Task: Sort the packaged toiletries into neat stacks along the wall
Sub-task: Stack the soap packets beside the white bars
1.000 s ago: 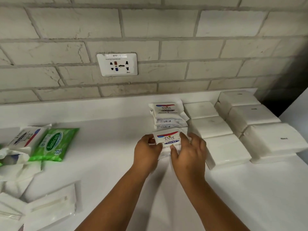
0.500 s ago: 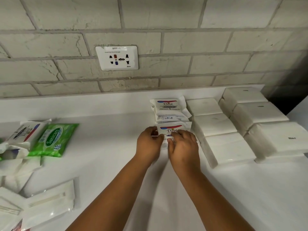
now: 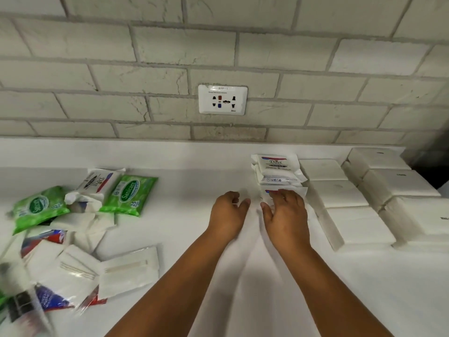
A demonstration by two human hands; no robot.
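Observation:
A stack of white Dove soap packs (image 3: 277, 169) stands by the wall. A second Dove pack (image 3: 297, 190) lies in front of it, mostly under my right hand (image 3: 285, 212), whose fingers rest flat on it. My left hand (image 3: 227, 210) hovers just left of that pack, fingers loosely curled, holding nothing. White tissue packs (image 3: 340, 193) sit in rows to the right, with larger white packs (image 3: 398, 181) beyond. At the left lies a loose pile: green Sanicare wipes (image 3: 130, 194), another green pack (image 3: 38, 207), a Dove pack (image 3: 98, 180) and flat white sachets (image 3: 128, 273).
A white wall socket (image 3: 222, 99) sits on the brick wall above the counter. The white counter (image 3: 184, 190) has a raised back ledge. A dark gap opens at the far right corner (image 3: 435, 166).
The view has swung left, showing more of the loose pile. My left hand has let go of the front Dove pack and moved left; my right hand now lies flat on it.

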